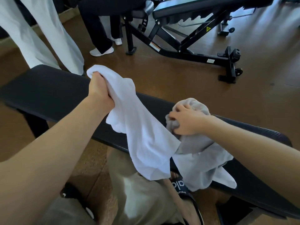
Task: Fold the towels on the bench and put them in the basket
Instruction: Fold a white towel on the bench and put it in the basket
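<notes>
My left hand (99, 90) grips one end of a white towel (139, 127) and holds it up above the black padded bench (48, 88); the towel hangs down to the right, past the bench's near edge. My right hand (186, 121) grips a bunched grey towel (199, 153) that lies on the bench to the right, its lower part draping over the near edge. The two towels overlap near the middle. No basket is in view.
Two people's legs stand beyond the bench at the upper left, one in white trousers (40, 38), one in dark trousers with white shoes (101, 51). A black adjustable gym bench (186, 38) stands on the brown floor at the back right. My own legs and sandal (180, 185) are below.
</notes>
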